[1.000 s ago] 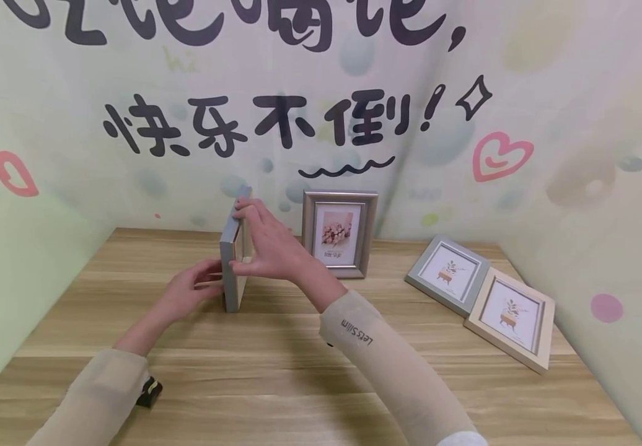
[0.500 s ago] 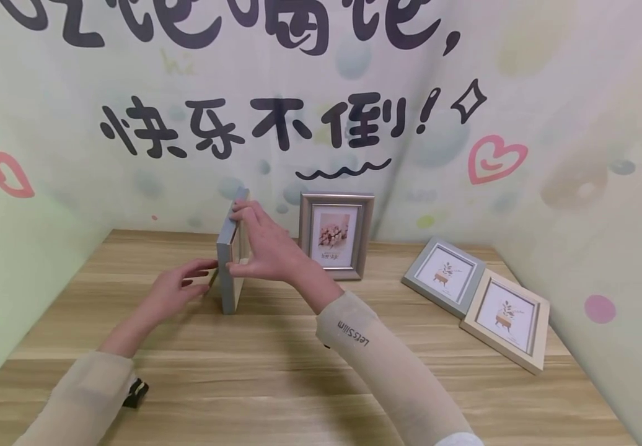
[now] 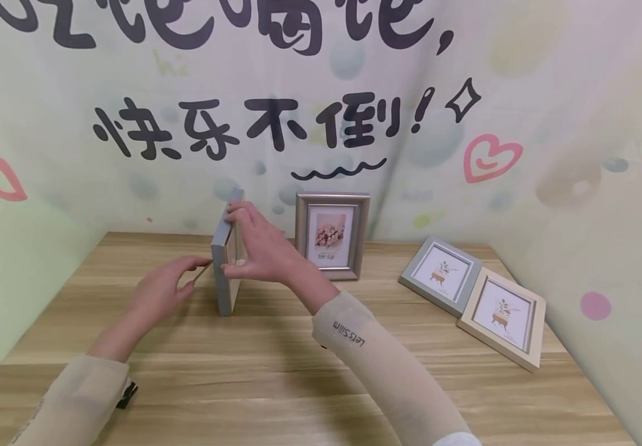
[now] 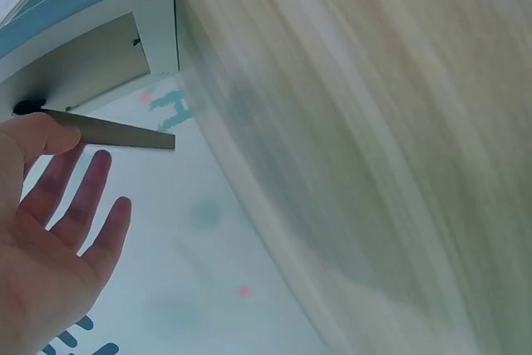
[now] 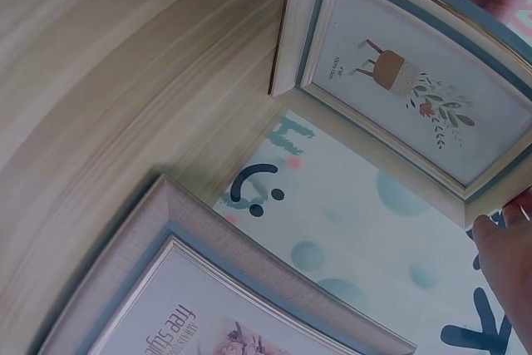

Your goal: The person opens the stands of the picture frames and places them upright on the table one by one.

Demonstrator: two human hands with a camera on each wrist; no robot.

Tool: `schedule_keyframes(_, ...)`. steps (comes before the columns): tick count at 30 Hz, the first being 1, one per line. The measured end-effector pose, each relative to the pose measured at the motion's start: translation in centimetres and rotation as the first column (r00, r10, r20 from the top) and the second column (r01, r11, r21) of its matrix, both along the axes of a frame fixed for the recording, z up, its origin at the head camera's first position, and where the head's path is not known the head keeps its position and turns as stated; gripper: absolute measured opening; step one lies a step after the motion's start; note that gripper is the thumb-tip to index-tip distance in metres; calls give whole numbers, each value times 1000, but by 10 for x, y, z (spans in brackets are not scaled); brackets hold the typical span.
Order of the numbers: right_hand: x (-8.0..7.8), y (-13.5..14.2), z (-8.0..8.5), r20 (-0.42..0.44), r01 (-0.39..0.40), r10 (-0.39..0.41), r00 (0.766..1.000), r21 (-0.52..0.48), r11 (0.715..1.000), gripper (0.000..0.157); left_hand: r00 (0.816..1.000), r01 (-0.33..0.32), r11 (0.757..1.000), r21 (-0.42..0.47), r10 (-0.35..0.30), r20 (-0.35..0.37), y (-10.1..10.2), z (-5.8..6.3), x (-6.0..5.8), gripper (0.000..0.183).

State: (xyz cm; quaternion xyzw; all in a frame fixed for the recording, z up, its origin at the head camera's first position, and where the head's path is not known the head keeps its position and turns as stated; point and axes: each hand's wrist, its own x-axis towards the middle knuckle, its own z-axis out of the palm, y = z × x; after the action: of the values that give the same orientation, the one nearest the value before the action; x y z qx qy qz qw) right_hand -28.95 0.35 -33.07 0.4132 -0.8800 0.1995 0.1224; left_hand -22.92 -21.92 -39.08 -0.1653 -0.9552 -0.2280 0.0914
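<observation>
Holding the blue-edged frame [image 3: 222, 272] upright on the wooden table [image 3: 243, 384] in the head view, my right hand [image 3: 268, 249] is gripping it by the edge, lol, and a silver frame [image 3: 330, 236] is standing to its right. Left wrist cam: my left hand [image 4: 41, 259] is pinching the stand leg [image 4: 129, 134] at its back. Right wrist cam: the plant print [image 5: 391, 81] is showing on its front.

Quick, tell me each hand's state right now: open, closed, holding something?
Left hand: closed, pinching the stand at the back of the blue-edged picture frame.
Right hand: closed, holding that same picture frame upright.
</observation>
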Motion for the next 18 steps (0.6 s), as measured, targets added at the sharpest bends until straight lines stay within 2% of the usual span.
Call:
schedule_keyframes(6, 0, -1, -1, 10, 5, -5, 1000, 3, 1000, 80, 997, 1, 997, -71, 4, 79, 3, 3, 6, 55)
schedule_keyframes(9, 1, 0, -1, 7, 6, -7, 1000, 4, 1000, 80, 996, -16, 998, -53, 20, 82, 6, 5, 11, 57)
schedule_keyframes(12, 1, 0, 0, 5, 9, -9, 1000, 8, 1000, 80, 998, -56, 998, 14, 56, 35, 8, 7, 16, 56)
schedule_keyframes(14, 1, 0, 0, 1, 8, -8, 1000, 10, 1000, 80, 995, -96, 991, 91, 97, -8, 11, 8, 20, 51)
schedule_keyframes(18, 0, 1, 0, -11, 3, -3, 1000, 11, 1000, 80, 987, -134, 956, 263, 152, -51, 16, 9, 28, 38)
